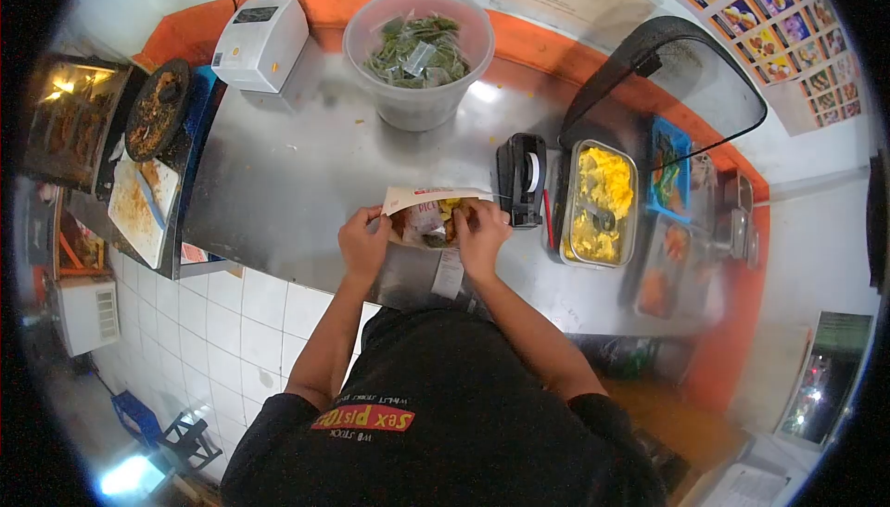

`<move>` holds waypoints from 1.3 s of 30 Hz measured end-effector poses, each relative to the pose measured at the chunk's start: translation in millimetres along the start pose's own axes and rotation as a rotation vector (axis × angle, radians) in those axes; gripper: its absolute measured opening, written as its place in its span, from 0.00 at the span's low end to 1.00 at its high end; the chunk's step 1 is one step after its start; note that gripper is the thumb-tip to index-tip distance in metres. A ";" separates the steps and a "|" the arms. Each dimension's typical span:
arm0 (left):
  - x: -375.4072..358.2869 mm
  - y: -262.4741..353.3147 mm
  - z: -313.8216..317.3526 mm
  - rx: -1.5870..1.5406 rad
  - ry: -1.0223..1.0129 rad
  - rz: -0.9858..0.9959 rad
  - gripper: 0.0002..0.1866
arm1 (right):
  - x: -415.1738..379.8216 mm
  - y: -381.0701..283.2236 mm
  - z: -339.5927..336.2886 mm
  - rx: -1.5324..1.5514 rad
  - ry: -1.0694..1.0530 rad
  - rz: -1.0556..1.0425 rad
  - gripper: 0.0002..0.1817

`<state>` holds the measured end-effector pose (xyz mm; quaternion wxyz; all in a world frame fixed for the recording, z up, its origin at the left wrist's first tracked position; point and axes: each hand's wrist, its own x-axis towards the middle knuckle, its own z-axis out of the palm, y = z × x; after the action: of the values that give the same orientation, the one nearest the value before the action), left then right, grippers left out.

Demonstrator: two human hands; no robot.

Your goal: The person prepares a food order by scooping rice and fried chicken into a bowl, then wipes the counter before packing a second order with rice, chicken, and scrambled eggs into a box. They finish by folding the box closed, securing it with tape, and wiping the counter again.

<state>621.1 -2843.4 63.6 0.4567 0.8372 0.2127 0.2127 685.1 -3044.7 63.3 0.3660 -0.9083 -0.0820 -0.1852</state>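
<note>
My left hand (364,240) pinches the left edge of an opened paper food box (408,197) at the front of the steel counter. My right hand (482,236) grips the box's right side, thumb and fingers bent over its rim. Inside lie a clear plastic packet with printed lettering (426,220) and some yellow and brown food, partly hidden by the fingers. The back flap stands raised. Just below the box, a white paper slip (448,273) like a receipt hangs near the counter's edge.
Right of the box stand a black tape dispenser (522,181), a red pen-like stick (548,220) and a metal tray of yellow food (578,252). Behind are a bucket (417,108) of leafy packets and a white printer (260,44). Leftward lies a cutting board (139,215) with a knife (150,199).
</note>
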 end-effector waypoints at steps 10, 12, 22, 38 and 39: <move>2.6 1.3 2.2 -0.014 -0.017 -0.008 0.10 | -8.0 1.5 27.5 -0.079 -0.144 -0.214 0.04; 3.4 0.3 0.8 0.015 -0.017 0.021 0.10 | -7.9 4.2 24.5 0.060 -0.172 -0.188 0.05; -8.9 -33.3 -3.3 0.144 -0.067 0.224 0.14 | -5.9 13.6 -41.8 0.146 -0.008 0.124 0.15; -6.1 -2.1 -5.3 -0.008 -0.233 -0.228 0.09 | 0.6 37.2 -26.6 0.218 -0.427 0.309 0.07; -5.1 -2.8 -6.2 -0.004 -0.231 -0.210 0.10 | 0.7 41.4 -23.8 0.209 -0.444 0.281 0.07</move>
<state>613.1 -2840.6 63.4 0.4995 0.8283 0.2450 0.0666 690.9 -3091.0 53.1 0.4528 -0.8865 -0.0522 0.0805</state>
